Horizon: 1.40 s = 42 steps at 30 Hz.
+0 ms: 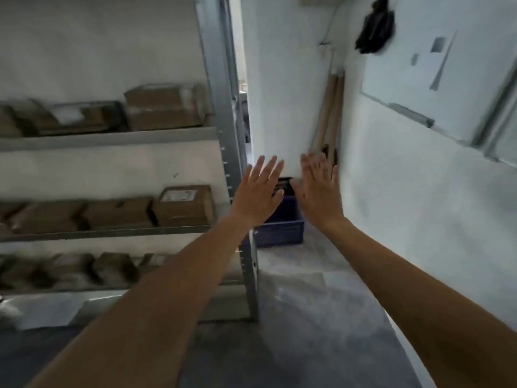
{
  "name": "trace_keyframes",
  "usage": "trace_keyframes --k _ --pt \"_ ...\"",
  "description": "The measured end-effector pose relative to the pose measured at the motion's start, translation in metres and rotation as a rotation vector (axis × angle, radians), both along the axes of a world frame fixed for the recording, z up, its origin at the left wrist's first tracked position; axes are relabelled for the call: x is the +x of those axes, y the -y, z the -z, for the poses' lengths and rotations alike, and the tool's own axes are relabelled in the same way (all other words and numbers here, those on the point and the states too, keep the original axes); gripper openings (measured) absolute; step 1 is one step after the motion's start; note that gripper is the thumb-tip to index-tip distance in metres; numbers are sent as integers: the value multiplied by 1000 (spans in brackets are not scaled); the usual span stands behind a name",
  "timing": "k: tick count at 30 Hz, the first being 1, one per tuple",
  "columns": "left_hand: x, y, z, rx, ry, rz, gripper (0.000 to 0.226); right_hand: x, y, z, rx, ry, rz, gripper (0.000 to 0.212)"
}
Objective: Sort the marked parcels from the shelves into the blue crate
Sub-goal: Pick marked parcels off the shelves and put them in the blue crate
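The blue crate point(282, 231) stands on the floor in the corner, just right of the metal shelf unit point(226, 113). Something dark point(284, 184) shows in it behind my hands; I cannot tell what it is. My left hand point(258, 193) and my right hand point(319, 191) are held out side by side above the crate, palms away from me, fingers spread, both empty. Brown cardboard parcels sit on the shelves at left: one with a white label point(183, 204) on the middle shelf, a larger one point(165, 107) on the upper shelf. The picture is blurred.
More parcels point(64, 270) lie on the lowest shelf. Wooden poles point(331, 107) lean in the corner behind the crate. A dark bag point(376, 26) hangs on the right wall above a whiteboard point(430, 79). A white sheet point(47, 312) lies under the shelves. Grey floor point(293, 317) stretches in front.
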<state>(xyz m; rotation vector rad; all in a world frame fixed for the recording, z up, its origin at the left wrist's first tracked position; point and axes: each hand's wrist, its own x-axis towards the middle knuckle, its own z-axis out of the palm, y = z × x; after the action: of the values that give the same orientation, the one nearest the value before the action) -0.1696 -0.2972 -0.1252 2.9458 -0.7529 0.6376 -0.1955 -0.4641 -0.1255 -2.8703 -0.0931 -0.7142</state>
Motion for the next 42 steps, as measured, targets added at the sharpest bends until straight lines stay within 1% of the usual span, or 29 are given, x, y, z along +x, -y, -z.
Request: trace_keyframes --k 2,5,7,10,13,16,21,24,28,34,39,42 --pt "4 -52 -18 19 57 -132 63 20 -45 -15 -47 50 -95 65" --pt "0 -122 -43 -43 109 -331 63 44 -108 -37 -86 88 -232 65" --pt "-5 -169 -53 -51 142 -454 61 56 -147 -50 -85 105 -307 66" --pt "-18 -234 -52 -76 165 -653 62 72 -203 -59 -65 145 -422 69" --pt "-44 -284 -36 -121 150 -805 62 80 -256 -49 -107 140 -528 67" --pt "-69 -337 -23 -59 132 -872 61 83 -317 -37 -133 111 -647 66" --pt "-82 -430 -26 56 135 -940 65 89 -433 -28 -190 133 -762 68" --pt "-82 -481 -34 49 154 -1000 63 92 -499 -28 -198 119 -831 66" --pt "-84 -548 -44 34 153 -1064 64 100 -579 -34 -185 119 -869 64" --pt "-79 -636 -32 -2 135 -1153 65 117 -684 -21 -179 62 -981 66" --pt "-50 -717 -24 43 101 -1178 65 147 -766 -8 -161 26 -1052 65" --pt "-27 -763 -25 51 129 -1237 65 168 -820 -6 -149 12 -1099 66"
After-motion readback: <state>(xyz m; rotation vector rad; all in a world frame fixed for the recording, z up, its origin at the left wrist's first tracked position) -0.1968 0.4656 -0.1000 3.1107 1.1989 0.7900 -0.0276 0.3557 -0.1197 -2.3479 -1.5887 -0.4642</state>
